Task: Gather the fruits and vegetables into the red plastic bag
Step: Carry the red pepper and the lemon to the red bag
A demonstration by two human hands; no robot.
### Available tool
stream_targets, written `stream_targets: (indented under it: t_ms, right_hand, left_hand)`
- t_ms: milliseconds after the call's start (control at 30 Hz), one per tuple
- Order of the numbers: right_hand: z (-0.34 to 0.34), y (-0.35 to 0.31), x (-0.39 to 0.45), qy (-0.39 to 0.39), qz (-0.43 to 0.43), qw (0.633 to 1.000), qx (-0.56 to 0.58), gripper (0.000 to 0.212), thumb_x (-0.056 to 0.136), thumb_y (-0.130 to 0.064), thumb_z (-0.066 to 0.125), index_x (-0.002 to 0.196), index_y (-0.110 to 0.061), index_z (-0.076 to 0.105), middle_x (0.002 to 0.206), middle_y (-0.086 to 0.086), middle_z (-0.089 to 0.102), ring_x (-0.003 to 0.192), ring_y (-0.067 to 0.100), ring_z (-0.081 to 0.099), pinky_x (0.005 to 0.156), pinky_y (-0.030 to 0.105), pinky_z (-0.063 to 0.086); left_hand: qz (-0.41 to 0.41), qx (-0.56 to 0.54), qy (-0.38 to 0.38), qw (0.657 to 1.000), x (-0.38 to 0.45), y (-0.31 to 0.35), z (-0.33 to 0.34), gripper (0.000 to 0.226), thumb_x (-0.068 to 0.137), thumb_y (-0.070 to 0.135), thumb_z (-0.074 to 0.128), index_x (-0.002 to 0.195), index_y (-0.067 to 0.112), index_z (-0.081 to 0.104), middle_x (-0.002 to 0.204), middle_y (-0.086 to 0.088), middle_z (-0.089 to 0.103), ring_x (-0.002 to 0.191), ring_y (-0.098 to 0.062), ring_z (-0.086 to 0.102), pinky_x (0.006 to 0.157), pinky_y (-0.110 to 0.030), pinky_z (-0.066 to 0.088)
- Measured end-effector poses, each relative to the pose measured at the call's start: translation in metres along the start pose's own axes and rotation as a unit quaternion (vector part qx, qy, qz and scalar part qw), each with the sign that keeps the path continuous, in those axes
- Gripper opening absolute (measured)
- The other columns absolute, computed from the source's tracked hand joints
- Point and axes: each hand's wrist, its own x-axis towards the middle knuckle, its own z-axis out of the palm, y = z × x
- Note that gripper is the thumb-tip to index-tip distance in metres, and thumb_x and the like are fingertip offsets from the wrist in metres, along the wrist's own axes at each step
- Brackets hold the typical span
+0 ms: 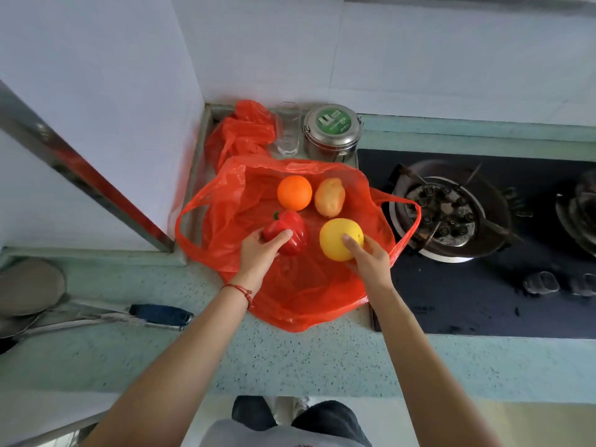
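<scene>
Four produce items lying on red plastic bag (290,285), spread flat on speckled green countertop (306,356) in head view. Left hand (258,253) gripping red bell pepper (287,232), thumb and fingers curled round its near-left side. Right hand (371,262) holding yellow round fruit (340,238), fingers wrapped on its near-right side, one fingertip on top. Orange (294,192) and potato (329,197) side by side further back on the bag, apart from both hands. Bag handles looping out left and right, right loop over edge of gas stove (483,253). Second crumpled red bag (245,130), clear glass (288,129) and steel lidded tin (332,132) behind, near wall. Red string bracelet (240,290) on left wrist. Knife with dark handle (161,314) lying at left on counter.
</scene>
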Motion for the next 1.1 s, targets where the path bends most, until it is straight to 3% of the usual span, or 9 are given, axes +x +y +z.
stream_targets:
  t_ms: [133,300,400,500,600,767,900,1000,1100]
  right_hand:
    - [0.001,-0.002,0.024,0.007,0.003,0.999,-0.049,0.050,0.075,-0.038,0.072,0.117,-0.015,0.057,0.101,-0.004,0.058,0.103,0.021,0.058,0.091,0.047,0.052]
    - [0.004,-0.003,0.041,0.003,0.001,0.995,-0.098,0.065,0.067,-0.049,0.073,0.120,-0.015,0.057,0.114,0.003,0.062,0.104,0.023,0.060,0.090,0.048,0.053]
    - [0.004,-0.005,0.046,0.004,-0.002,0.993,-0.118,0.070,0.067,-0.051,0.073,0.124,-0.015,0.054,0.119,0.005,0.061,0.106,0.024,0.059,0.090,0.047,0.052]
    - [0.005,-0.007,0.047,0.009,0.003,0.992,-0.130,0.071,0.069,-0.050,0.072,0.127,-0.015,0.051,0.122,0.005,0.059,0.109,0.025,0.058,0.092,0.047,0.051]
    - [0.007,-0.008,0.047,0.016,0.000,0.990,-0.142,0.071,0.072,-0.050,0.070,0.130,-0.014,0.048,0.124,0.006,0.058,0.111,0.025,0.057,0.094,0.046,0.050]
    - [0.009,-0.011,0.048,0.026,-0.014,0.984,-0.175,0.065,0.077,-0.047,0.066,0.130,-0.013,0.047,0.126,0.007,0.057,0.114,0.026,0.054,0.092,0.036,0.046]
    - [0.010,-0.013,0.045,0.029,-0.018,0.981,-0.193,0.069,0.080,-0.048,0.063,0.133,-0.011,0.043,0.131,0.008,0.054,0.118,0.027,0.051,0.087,0.031,0.040]
    - [0.008,-0.011,0.040,0.030,-0.023,0.980,-0.193,0.073,0.080,-0.049,0.063,0.137,-0.010,0.038,0.136,0.008,0.050,0.123,0.027,0.048,0.091,0.032,0.039]
    - [0.005,-0.009,0.032,0.031,-0.021,0.979,-0.200,0.077,0.080,-0.047,0.063,0.141,-0.010,0.032,0.142,0.010,0.044,0.130,0.028,0.042,0.101,0.036,0.037]
  left_hand:
    - [-0.009,0.029,0.000,1.000,0.018,0.002,0.016,0.012,0.075,0.018,0.073,0.078,0.018,0.061,0.079,-0.001,0.062,0.078,-0.015,0.060,0.075,-0.031,0.053]
    - [-0.018,0.052,0.002,0.999,0.032,0.003,0.031,0.021,0.072,0.018,0.075,0.086,0.013,0.061,0.090,-0.010,0.062,0.085,-0.021,0.061,0.076,-0.034,0.053]
    - [-0.019,0.079,-0.002,0.997,0.034,0.003,0.034,0.030,0.055,0.036,0.080,0.074,0.022,0.062,0.085,-0.008,0.064,0.086,-0.025,0.063,0.080,-0.040,0.054]
    - [-0.024,0.106,0.004,0.994,0.038,-0.002,0.035,0.040,0.040,0.054,0.071,0.068,0.028,0.061,0.077,0.001,0.065,0.085,-0.025,0.065,0.082,-0.043,0.055]
    - [-0.030,0.111,0.004,0.993,0.037,-0.002,0.037,0.036,0.045,0.051,0.073,0.069,0.027,0.061,0.076,0.002,0.064,0.082,-0.022,0.064,0.082,-0.043,0.055]
    - [-0.034,0.106,0.010,0.994,0.036,0.002,0.039,0.021,0.071,0.028,0.076,0.082,0.015,0.063,0.090,-0.010,0.064,0.083,-0.021,0.062,0.084,-0.043,0.055]
    - [-0.024,0.132,0.008,0.991,0.035,0.002,0.038,0.031,0.054,0.051,0.074,0.071,0.028,0.061,0.083,-0.001,0.065,0.086,-0.022,0.064,0.085,-0.048,0.054]
    - [-0.006,0.142,-0.005,0.990,0.037,-0.006,0.034,0.054,0.046,0.062,0.073,0.089,0.030,0.065,0.099,0.000,0.068,0.098,-0.021,0.064,0.089,-0.048,0.052]
    - [0.022,0.146,-0.017,0.989,0.035,-0.012,0.028,0.077,0.049,0.061,0.073,0.113,0.020,0.061,0.113,-0.005,0.067,0.105,-0.018,0.062,0.094,-0.047,0.049]
